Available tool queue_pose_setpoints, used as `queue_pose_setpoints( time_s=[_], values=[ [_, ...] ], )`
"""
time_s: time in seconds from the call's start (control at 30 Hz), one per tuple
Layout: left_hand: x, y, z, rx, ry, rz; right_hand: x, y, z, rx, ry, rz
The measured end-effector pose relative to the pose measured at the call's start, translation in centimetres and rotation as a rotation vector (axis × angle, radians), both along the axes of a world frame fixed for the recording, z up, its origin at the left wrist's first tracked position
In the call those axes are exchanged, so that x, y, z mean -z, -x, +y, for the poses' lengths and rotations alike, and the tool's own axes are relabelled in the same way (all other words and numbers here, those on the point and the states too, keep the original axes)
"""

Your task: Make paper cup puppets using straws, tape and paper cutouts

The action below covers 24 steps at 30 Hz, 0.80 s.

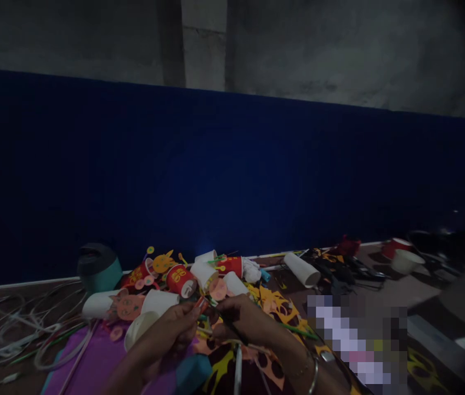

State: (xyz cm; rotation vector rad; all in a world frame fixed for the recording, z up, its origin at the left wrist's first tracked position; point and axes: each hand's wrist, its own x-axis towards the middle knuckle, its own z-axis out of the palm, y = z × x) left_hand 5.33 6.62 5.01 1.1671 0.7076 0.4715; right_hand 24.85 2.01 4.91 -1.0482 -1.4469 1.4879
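Near the bottom centre, my left hand (169,332) pinches a small orange-red piece (202,303) between thumb and fingers. Close to its right is my right hand (238,321), with its fingers curled round a dark, thin tool that I cannot make out clearly. Both hands are raised over the craft pile, their fingertips almost meeting. Just beyond them lie a red paper cup (181,281), white paper cups (160,302) and a pink paper cutout (217,289). Yellow paper scraps (276,304) lie beyond my right hand.
White cables (14,340) tangle at the left beside purple sheets (105,356). A teal and dark container (100,269) stands against the blue partition (232,175). A long white cup (302,270), black tools (339,271) and a cream bowl (406,261) are at the right.
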Motion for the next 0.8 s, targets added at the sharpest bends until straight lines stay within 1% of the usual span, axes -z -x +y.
queue_pose_setpoints(
  time_s=[0.17, 0.3, 0.37, 0.5, 0.67, 0.8],
  values=[
    [-0.56, 0.22, 0.09, -0.001, 0.087, 0.05, 0.38, -0.12, 0.12, 0.039, -0.027, -0.053],
    [-0.54, 0.13, -0.17, 0.011, 0.057, 0.05, -0.04, -0.14, -0.13, -0.001, 0.03, -0.029],
    [-0.41, 0.04, -0.33, 0.013, 0.05, 0.04, -0.27, 0.02, -0.19, 0.001, 0.037, -0.033],
    [-0.21, 0.0, -0.31, 0.003, 0.014, -0.025, -0.53, 0.49, -0.1, 0.0, 0.055, 0.008],
    [-0.45, 0.19, -0.08, 0.052, 0.081, -0.016, -0.21, 0.31, -0.03, 0.008, 0.019, 0.022],
    [-0.7, 0.08, -0.39, 0.044, 0.06, 0.017, -0.05, 0.03, -0.16, -0.019, 0.033, 0.005]
  ],
)
